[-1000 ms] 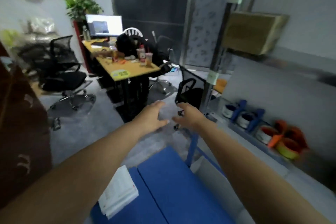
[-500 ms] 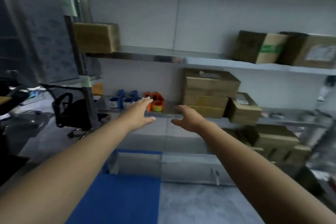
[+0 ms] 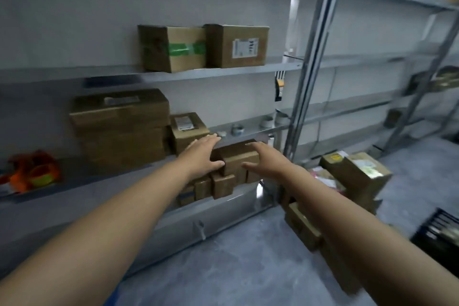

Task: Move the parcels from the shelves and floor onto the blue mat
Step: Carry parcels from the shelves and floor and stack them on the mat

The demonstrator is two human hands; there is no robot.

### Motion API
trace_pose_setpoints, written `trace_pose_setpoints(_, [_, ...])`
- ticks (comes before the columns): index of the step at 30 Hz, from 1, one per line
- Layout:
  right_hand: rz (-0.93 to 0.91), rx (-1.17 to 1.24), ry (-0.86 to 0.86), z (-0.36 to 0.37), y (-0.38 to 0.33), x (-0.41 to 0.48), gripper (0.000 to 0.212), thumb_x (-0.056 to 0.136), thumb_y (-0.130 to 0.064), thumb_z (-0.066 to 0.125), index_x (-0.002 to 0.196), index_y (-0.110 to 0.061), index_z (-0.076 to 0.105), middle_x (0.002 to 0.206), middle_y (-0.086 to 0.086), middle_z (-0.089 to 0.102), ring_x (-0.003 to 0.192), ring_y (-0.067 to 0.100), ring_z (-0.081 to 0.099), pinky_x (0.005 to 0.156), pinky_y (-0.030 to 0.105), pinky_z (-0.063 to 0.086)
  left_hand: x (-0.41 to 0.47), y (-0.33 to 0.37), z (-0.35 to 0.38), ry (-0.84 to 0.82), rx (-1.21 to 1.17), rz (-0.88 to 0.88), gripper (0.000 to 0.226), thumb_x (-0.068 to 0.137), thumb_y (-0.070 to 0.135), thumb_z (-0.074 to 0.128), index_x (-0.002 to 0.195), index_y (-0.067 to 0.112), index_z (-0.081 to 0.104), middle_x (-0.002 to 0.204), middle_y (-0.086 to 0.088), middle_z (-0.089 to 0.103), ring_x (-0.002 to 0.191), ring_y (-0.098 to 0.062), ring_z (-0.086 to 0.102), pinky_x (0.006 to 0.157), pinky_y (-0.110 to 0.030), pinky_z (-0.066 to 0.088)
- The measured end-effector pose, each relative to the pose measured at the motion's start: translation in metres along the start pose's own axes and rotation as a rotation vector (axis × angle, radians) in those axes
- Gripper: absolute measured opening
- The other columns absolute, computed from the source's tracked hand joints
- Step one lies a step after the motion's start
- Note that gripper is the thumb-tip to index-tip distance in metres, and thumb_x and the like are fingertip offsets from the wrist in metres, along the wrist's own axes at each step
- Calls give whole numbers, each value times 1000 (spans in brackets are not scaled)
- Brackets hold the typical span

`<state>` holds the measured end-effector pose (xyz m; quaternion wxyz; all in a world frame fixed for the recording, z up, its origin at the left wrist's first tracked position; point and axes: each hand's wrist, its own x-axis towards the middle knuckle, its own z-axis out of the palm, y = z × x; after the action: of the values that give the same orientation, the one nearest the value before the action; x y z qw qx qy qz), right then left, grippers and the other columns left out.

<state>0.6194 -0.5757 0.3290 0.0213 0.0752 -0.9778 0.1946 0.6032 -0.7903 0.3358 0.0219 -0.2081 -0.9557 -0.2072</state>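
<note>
Brown cardboard parcels fill a grey metal shelving unit (image 3: 223, 73). On the upper shelf stand a box with green tape (image 3: 173, 47) and a box with a white label (image 3: 238, 46). The middle shelf holds a large stacked box (image 3: 119, 126) and a small labelled box (image 3: 188, 131). Several small boxes (image 3: 233, 166) sit on the lowest shelf. Both arms reach forward. My left hand (image 3: 202, 155) and my right hand (image 3: 267, 160) hover open on either side of the top small box, holding nothing. More parcels (image 3: 355, 174) are piled on the floor to the right. The blue mat is out of view.
Orange and yellow tape rolls (image 3: 34, 172) lie on the shelf at left. Small tape rolls (image 3: 238, 129) sit on the middle shelf at right. A steel upright (image 3: 308, 62) divides the shelving. A black crate (image 3: 439, 233) stands on the grey floor at right.
The view has swung right, from the desk area and blue mat to the parcel shelves. Both open hands have moved toward the small boxes on the lowest shelf.
</note>
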Motion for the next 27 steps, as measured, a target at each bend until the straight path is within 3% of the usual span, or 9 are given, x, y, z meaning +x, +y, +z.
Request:
trace_pose_setpoints(11, [356,77,177,-80,242,5,70,85,-47,67,144,-20,41,146,3,47,130,21,47,105,38,42,189,163,126,-132,-133,234,77,84,41,71,149,21,33,156,0,34,142,-23,33,116,-42,31])
trace_pose_setpoints(19, [597,98,181,-79,360,61,67,82,-50,68,139,-22,46,136,3,55,118,22,55,95,36,48,321,192,203,-241,-129,367,82,84,41,71,151,24,28,159,3,26,146,-19,25,118,-45,26])
trace_pose_setpoints(27, [742,114,204,-84,436,156,73,86,-48,67,146,-19,38,150,3,43,135,22,43,109,38,39,466,212,251,-326,-210,507,74,84,39,70,147,26,34,151,3,39,140,-19,35,114,-39,27])
